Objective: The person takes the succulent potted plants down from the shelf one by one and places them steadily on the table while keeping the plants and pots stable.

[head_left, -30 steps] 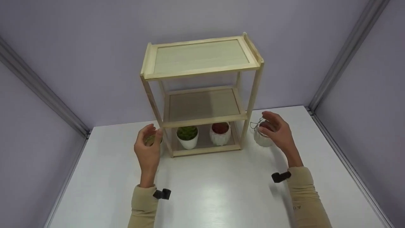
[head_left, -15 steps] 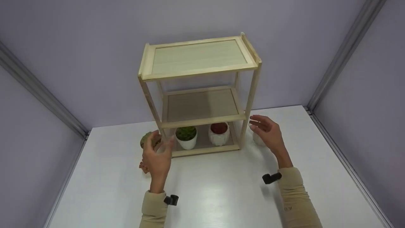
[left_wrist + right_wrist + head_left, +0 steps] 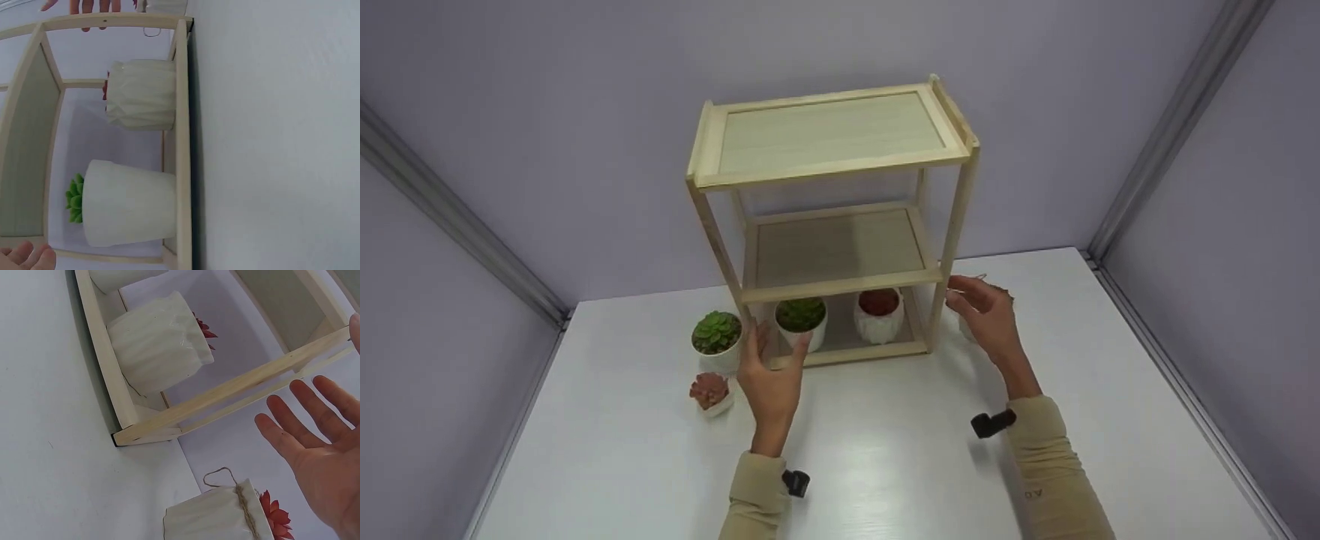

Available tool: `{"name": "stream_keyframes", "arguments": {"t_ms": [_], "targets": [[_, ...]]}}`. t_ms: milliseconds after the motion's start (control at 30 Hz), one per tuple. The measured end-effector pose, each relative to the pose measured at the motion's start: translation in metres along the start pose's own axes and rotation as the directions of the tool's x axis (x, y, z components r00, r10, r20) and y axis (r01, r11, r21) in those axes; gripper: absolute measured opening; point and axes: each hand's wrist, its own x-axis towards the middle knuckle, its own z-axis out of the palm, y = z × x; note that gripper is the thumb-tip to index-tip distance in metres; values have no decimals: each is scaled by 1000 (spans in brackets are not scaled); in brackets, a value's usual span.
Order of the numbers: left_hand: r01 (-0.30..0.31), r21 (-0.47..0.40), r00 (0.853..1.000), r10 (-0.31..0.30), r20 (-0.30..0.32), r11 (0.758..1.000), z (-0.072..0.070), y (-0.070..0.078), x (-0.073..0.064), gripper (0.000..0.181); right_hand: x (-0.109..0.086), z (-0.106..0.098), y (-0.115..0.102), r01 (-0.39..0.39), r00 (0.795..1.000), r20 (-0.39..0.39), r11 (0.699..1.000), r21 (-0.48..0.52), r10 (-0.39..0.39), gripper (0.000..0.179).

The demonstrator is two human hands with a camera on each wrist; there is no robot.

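Note:
My left hand (image 3: 771,381), fingers extended and thumb apart, is at the wooden shelf's left front post, beside a white pot with a green succulent (image 3: 801,315) on the bottom tier. Nothing is in its grasp; whether it touches the post I cannot tell. My right hand (image 3: 991,321) is by the right front post, its straight fingers (image 3: 284,433) apart from the wood in the right wrist view. Inside the three-tier shelf (image 3: 840,289), a ridged white pot with a red plant (image 3: 879,322) stands right of the green one. A twine-tied white pot with a red succulent (image 3: 211,517) stands outside, partly behind my right hand.
Left of the shelf on the white table (image 3: 607,405) stand a potted green succulent (image 3: 717,337) and, nearer me, a small pot with a pinkish succulent (image 3: 711,394). Grey walls with metal rails (image 3: 1174,161) enclose the table.
My left hand has moved right, from over the left-side plants to the shelf's front left post, uncovering them. My right hand has shifted left, off the twine-tied pot, towards the right post.

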Motion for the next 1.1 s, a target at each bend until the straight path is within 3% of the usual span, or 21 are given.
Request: {"name": "stream_keyframes", "arguments": {"t_ms": [167,267,633,933,1100], "targets": [[130,-23,990,-129,53,991,14,-14,-7,101,-2,4,0,-30,1000,4,999,21,30,39],[166,-26,985,-164,60,986,22,-21,-8,101,-3,7,0,-32,999,-4,998,50,32,37],[213,3,977,-213,-31,977,45,-32,1,107,-4,19,5,-107,993,-51,992,59,110,46],[168,-48,981,-171,-93,985,61,-45,9,109,-4,30,10,-94,989,-104,990,103,105,33],[175,-38,977,-178,-116,984,68,-47,10,105,-3,32,10,-112,984,-134,991,75,121,41]]}}
